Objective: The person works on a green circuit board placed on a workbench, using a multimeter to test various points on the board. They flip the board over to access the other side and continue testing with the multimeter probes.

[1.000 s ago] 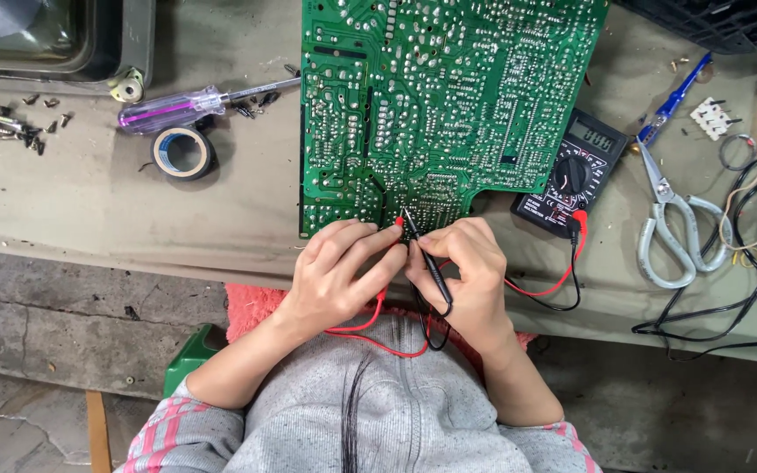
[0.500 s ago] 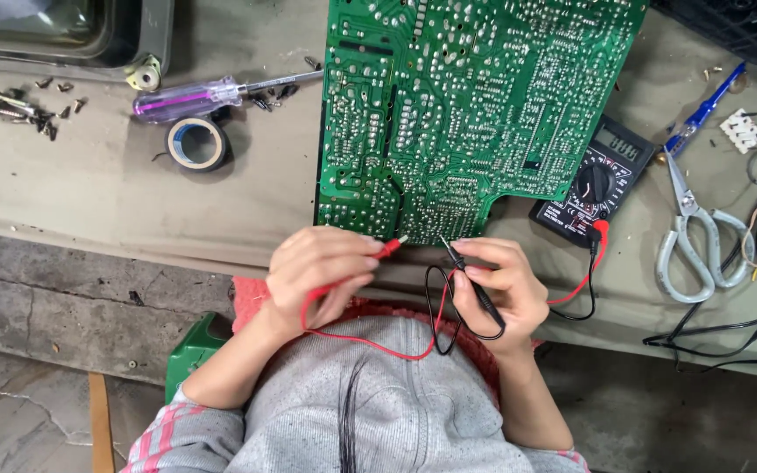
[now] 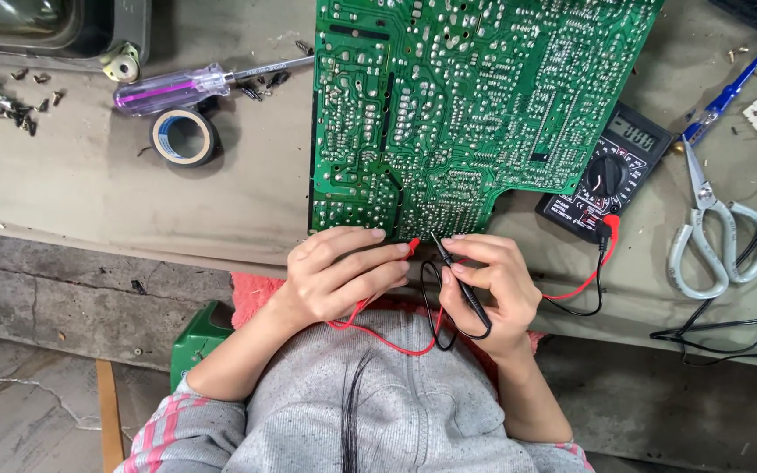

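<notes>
Board: large green printed circuit board point(image 3: 475, 96) lies solder side up on the desk point(image 3: 89, 193), filling the upper centre of the frame; its near edge sits just above both hands
Left hand: left hand point(image 3: 343, 276), centre of the frame, fingers closed on the thin red test probe point(image 3: 412, 246); the red tip pokes out past the fingertips and meets the lower edge of the board
Right hand: right hand point(image 3: 492, 285), just right of the left one, fingers pinched together on the slim black test probe point(image 3: 457, 280); the probe slants up and left, its point at the board's lower edge, close beside the red tip
Leads: red wire point(image 3: 378, 337) loops below the hands over the grey hooded top; black wire point(image 3: 431, 315) curls beside it; both run right toward the meter
Meter: black digital multimeter with round dial point(image 3: 606, 175), right of centre, partly tucked under the board's right corner
Upper left: clear purple-handled screwdriver point(image 3: 177, 88); roll of black tape point(image 3: 184, 136) just below it; loose screws further left
Right edge: grey-handled scissors point(image 3: 711, 236); blue-handled tool point(image 3: 729, 92) above them; tangle of dark cables at lower right
</notes>
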